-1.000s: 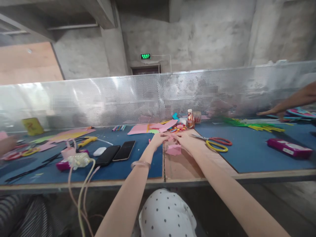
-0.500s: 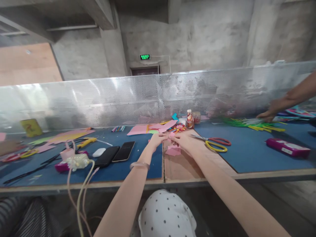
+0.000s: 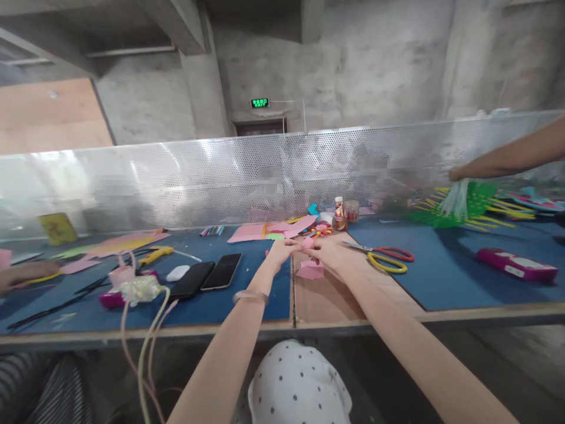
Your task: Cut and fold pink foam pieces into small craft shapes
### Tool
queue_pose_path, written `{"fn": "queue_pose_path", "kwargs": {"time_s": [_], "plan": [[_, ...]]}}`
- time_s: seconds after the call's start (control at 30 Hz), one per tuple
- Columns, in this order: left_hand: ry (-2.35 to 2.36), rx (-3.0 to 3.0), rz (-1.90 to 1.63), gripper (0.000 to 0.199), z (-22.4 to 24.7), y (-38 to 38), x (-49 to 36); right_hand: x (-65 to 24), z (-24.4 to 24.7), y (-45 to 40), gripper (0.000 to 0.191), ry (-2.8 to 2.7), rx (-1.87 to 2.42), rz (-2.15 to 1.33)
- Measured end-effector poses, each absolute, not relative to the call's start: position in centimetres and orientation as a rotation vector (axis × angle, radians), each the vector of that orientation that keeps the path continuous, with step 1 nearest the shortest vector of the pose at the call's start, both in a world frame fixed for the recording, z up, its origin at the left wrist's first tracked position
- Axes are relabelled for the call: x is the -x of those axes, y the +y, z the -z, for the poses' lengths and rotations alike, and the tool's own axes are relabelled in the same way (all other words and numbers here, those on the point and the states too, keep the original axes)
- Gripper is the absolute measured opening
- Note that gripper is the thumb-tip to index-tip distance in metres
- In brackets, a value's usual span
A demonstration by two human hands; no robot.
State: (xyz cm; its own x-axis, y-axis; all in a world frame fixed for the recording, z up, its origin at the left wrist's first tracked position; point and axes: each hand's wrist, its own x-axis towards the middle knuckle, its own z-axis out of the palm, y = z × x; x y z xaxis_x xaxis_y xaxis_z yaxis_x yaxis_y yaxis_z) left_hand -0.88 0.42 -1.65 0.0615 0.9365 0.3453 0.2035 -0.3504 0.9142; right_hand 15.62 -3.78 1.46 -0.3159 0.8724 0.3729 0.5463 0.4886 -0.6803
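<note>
Both my hands meet over the bare wooden strip [image 3: 326, 303] at the middle of the table. My left hand [image 3: 282, 250] and my right hand [image 3: 325, 253] pinch a small piece of pink paper [image 3: 308, 242] between their fingertips. Just below them, a larger folded piece of pink paper [image 3: 310, 270] lies on the wood. Right of my right hand rest scissors [image 3: 388, 259] with one red and one yellow handle loop. Sheets of pink paper [image 3: 247, 232] and a colourful paper flower [image 3: 323, 228] lie beyond my hands.
Left are two phones [image 3: 222, 272], a white case [image 3: 177, 272], a yellow glue gun [image 3: 156, 255] and cables. A small bottle [image 3: 339, 214] stands at the back. A purple box [image 3: 516, 265] lies right. Co-workers' hands show at left [image 3: 22, 275] and right [image 3: 461, 172].
My hands stay almost in place, still on the pink paper. The right co-worker's hand has lifted a bunch of white, green and yellow strips. At left, another hand has reached the scissors.
</note>
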Motion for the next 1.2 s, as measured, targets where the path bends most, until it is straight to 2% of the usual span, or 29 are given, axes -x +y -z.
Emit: {"fn": "queue_pose_path", "kwargs": {"time_s": [0.37, 0.7, 0.93, 1.2], "plan": [[1.111, -1.605, -1.365, 0.028, 1.7, 0.3, 0.7, -15.6, 0.2, -1.7, 0.036, -2.031, 1.090, -0.690], [1.085, -1.550, -1.371, 0.025, 1.3, 0.0, 0.1, -15.2, -0.4, -2.7, 0.035, -1.978, 1.076, -0.696], [1.077, -1.493, -1.373, 0.020, 0.9, -0.5, -0.1, -14.7, 1.2, -0.9, 0.034, -1.861, 0.987, -0.946], [1.054, -1.424, -1.376, 0.021, 1.2, 0.0, 0.0, -14.9, -0.7, -3.3, 0.031, -2.086, 1.153, -0.576]]}}
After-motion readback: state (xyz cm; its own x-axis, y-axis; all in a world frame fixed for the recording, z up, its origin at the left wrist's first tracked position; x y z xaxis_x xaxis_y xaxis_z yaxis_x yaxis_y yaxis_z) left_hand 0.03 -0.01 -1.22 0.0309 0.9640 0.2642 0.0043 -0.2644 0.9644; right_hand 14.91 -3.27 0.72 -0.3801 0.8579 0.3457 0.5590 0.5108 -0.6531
